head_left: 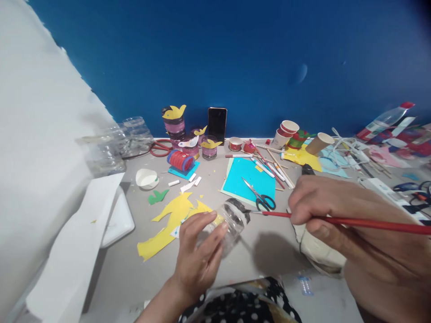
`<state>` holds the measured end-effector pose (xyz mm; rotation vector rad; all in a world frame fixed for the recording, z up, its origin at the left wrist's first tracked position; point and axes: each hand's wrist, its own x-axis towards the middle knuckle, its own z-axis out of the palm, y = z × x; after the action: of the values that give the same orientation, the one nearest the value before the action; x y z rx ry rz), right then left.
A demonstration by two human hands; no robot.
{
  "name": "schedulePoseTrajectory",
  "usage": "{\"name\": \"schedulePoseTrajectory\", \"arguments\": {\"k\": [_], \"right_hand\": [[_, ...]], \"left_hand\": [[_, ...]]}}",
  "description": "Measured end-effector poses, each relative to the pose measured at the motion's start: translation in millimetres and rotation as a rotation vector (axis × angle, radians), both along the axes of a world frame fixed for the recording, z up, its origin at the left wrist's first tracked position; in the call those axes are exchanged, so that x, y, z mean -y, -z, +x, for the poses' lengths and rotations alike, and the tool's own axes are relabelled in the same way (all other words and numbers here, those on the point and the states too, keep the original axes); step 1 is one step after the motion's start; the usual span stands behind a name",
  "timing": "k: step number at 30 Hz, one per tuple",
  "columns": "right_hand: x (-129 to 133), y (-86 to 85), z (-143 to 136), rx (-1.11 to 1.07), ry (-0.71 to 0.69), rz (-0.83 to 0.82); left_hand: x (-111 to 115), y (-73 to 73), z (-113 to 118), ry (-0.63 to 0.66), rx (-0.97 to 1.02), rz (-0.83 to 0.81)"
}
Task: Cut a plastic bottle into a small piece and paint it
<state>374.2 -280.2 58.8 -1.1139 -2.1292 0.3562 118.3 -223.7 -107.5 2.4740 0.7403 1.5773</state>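
My left hand (201, 244) is wrapped round a clear plastic bottle piece (232, 222), tilted above the table. Black paint bands its upper rim. My right hand (332, 220) pinches a red-handled paintbrush (276, 215), whose tip meets the black-painted rim or lies very close to it. Under my right hand sits a pale, rounded object (318, 249), partly hidden, its kind unclear. Black-handled scissors (261, 195) lie just beyond the bottle piece on blue paper (239, 177). Cut yellow paper (173, 222) spreads left of it.
Painted containers with paper birds (209, 146) stand by the wall near a phone (217, 123). Clear plastic pieces (104, 148) and a white sheet (74, 242) are at left. Markers (278, 170), paper cups (288, 130) and a red-capped bottle (387, 121) occupy the right side.
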Motion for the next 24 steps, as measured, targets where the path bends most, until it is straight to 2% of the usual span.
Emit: {"name": "schedulePoseTrajectory", "arguments": {"k": [9, 16, 24], "right_hand": [[-6, 0.1, -2, 0.024, 0.009, 0.141], [-5, 0.4, -2, 0.016, -0.01, 0.144], [-13, 2.3, -6, 0.012, -0.048, 0.108]], "left_hand": [[1, 0.8, 1, 0.029, 0.016, -0.021], [-1, 1.4, 0, 0.026, 0.03, -0.025], [5, -1.6, 4, 0.023, -0.008, 0.06]]}}
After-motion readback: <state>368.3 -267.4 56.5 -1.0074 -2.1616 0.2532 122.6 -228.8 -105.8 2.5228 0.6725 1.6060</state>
